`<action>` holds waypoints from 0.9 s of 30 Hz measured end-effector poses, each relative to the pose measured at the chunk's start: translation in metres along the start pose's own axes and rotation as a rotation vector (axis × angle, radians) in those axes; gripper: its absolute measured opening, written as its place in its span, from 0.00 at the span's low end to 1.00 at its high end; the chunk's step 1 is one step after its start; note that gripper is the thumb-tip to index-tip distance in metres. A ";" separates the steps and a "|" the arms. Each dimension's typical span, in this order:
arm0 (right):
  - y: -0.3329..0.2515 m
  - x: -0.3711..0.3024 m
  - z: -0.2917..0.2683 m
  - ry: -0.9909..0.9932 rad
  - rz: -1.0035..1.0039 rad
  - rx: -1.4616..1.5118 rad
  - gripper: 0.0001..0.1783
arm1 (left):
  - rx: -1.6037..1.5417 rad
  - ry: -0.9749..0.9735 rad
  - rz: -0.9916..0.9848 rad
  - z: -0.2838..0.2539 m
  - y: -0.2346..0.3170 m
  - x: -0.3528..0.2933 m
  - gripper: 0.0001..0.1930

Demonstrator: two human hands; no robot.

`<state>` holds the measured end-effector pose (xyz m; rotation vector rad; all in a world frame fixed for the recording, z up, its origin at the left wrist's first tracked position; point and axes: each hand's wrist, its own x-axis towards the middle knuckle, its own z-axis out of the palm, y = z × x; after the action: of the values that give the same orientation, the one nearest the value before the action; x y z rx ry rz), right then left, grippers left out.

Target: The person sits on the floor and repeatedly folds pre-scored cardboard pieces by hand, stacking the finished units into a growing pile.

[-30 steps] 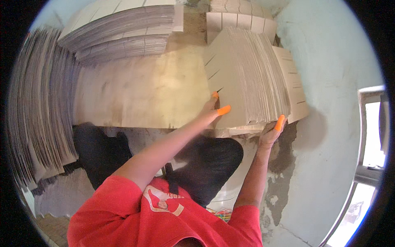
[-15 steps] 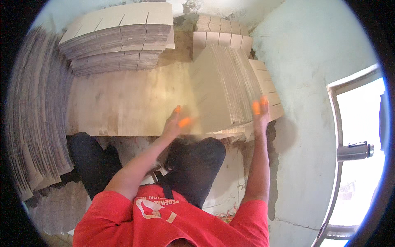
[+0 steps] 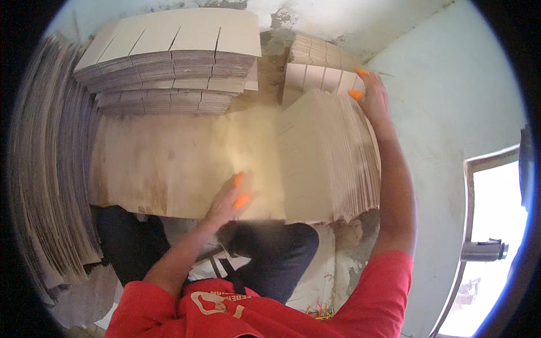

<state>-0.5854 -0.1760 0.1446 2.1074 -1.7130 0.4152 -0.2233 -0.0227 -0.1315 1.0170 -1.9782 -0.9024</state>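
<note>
Orange covers sit on the fingertips of both my hands. My left hand (image 3: pixel 226 200) hovers near the front edge of the wooden table (image 3: pixel 163 163), thumb and finger apart, holding nothing. To the right, a thick row of brown cardboard sheets (image 3: pixel 327 152) stands leaning on the table, its edges fanned out. My right hand (image 3: pixel 373 98) reaches over the far end of this row, thumb and finger spread. Its fingertips are at the right edge of a slotted cardboard piece (image 3: pixel 321 78); whether they touch it I cannot tell.
A tall stack of slotted cardboard sheets (image 3: pixel 169 36) fills the back left of the table. Many sheets on edge (image 3: pixel 51 163) line the left side. Behind the leaning row is another slotted stack (image 3: pixel 321 52). A wall (image 3: pixel 434 124) and a bright window (image 3: pixel 490 225) are at right.
My right hand has moved from the near right side of the leaning row to its far end. My left hand has drawn slightly back and left. The row's sheets have fanned apart.
</note>
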 end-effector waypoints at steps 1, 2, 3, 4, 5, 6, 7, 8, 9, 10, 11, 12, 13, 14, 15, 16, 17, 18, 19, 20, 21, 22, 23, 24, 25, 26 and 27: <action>-0.005 0.027 0.017 -0.059 0.060 -0.014 0.36 | -0.013 -0.010 -0.012 -0.003 0.001 0.001 0.33; -0.013 0.052 0.036 -0.124 0.118 -0.028 0.38 | -0.028 -0.022 -0.030 -0.004 -0.001 0.000 0.33; -0.015 0.069 0.058 -0.147 0.101 -0.034 0.39 | -0.045 -0.035 -0.047 -0.008 0.002 0.003 0.32; -0.016 0.083 0.078 -0.171 0.085 -0.041 0.40 | -0.062 -0.030 -0.025 -0.011 0.006 0.006 0.33; -0.019 0.097 0.101 -0.195 0.062 -0.042 0.41 | -0.100 -0.034 -0.072 -0.015 0.011 0.010 0.31; -0.017 0.107 0.122 -0.261 0.073 -0.041 0.42 | -0.145 -0.047 -0.115 -0.016 0.015 0.012 0.29; -0.013 0.115 0.141 -0.328 0.086 -0.043 0.44 | -0.192 -0.061 -0.156 -0.018 0.014 0.013 0.28; -0.012 0.121 0.158 -0.397 0.093 -0.044 0.46 | -0.161 -0.049 0.002 -0.020 0.012 0.012 0.22; -0.008 0.125 0.171 -0.455 0.098 -0.065 0.45 | -0.176 -0.048 -0.016 -0.018 0.010 0.012 0.21; -0.003 0.125 0.183 -0.513 0.105 -0.087 0.45 | -0.193 -0.049 -0.031 -0.015 0.011 0.012 0.21; -0.008 0.128 0.192 -0.570 0.098 -0.107 0.44 | -0.206 -0.039 -0.053 -0.015 0.010 0.013 0.20; -0.010 0.125 0.199 -0.530 0.066 -0.080 0.42 | -0.189 -0.051 -0.041 -0.017 0.008 0.013 0.20; -0.010 0.117 0.203 -0.491 0.038 -0.053 0.40 | -0.174 -0.066 -0.029 -0.019 0.007 0.012 0.21; -0.011 0.115 0.202 -0.448 0.010 -0.031 0.39 | -0.160 -0.077 -0.011 -0.019 0.005 0.013 0.21; -0.010 0.119 0.200 -0.458 -0.012 -0.091 0.38 | -0.149 -0.075 -0.011 -0.018 0.003 0.012 0.21; -0.009 0.123 0.197 -0.468 -0.033 -0.151 0.38 | -0.137 -0.075 -0.012 -0.016 0.001 0.010 0.20; -0.007 0.126 0.191 -0.475 -0.050 -0.215 0.37 | -0.127 -0.076 -0.006 -0.016 0.000 0.011 0.20; -0.009 0.126 0.187 -0.486 -0.084 -0.259 0.30 | -0.133 -0.068 0.001 -0.015 0.000 0.011 0.20; -0.011 0.122 0.186 -0.461 -0.097 -0.252 0.29 | -0.139 -0.060 0.007 -0.015 -0.001 0.011 0.21; -0.010 0.121 0.185 -0.428 -0.109 -0.247 0.27 | -0.141 -0.048 0.019 -0.015 -0.001 0.013 0.22; -0.009 0.120 0.184 -0.396 -0.124 -0.241 0.26 | -0.164 -0.047 -0.003 -0.014 -0.002 0.013 0.23; -0.009 0.122 0.183 -0.441 -0.105 -0.179 0.26 | -0.186 -0.045 -0.025 -0.014 -0.002 0.014 0.24; -0.002 0.119 0.184 -0.487 -0.080 -0.117 0.27 | -0.210 -0.048 -0.045 -0.013 -0.002 0.014 0.25; 0.004 0.118 0.185 -0.532 -0.055 -0.055 0.28 | -0.199 -0.044 -0.033 -0.013 -0.002 0.014 0.26; 0.010 0.119 0.188 -0.559 0.040 0.054 0.28 | -0.188 -0.039 -0.022 -0.013 -0.002 0.014 0.26; 0.017 0.121 0.191 -0.584 0.139 0.164 0.28 | -0.179 -0.038 -0.009 -0.013 -0.002 0.014 0.27; 0.025 0.118 0.193 -0.596 0.114 0.171 0.29 | -0.177 -0.036 -0.002 -0.012 -0.001 0.014 0.27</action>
<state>-0.5887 -0.3736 0.0322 2.4279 -2.1902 -0.0561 -0.2187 -0.0382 -0.1225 0.9077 -1.8890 -1.0825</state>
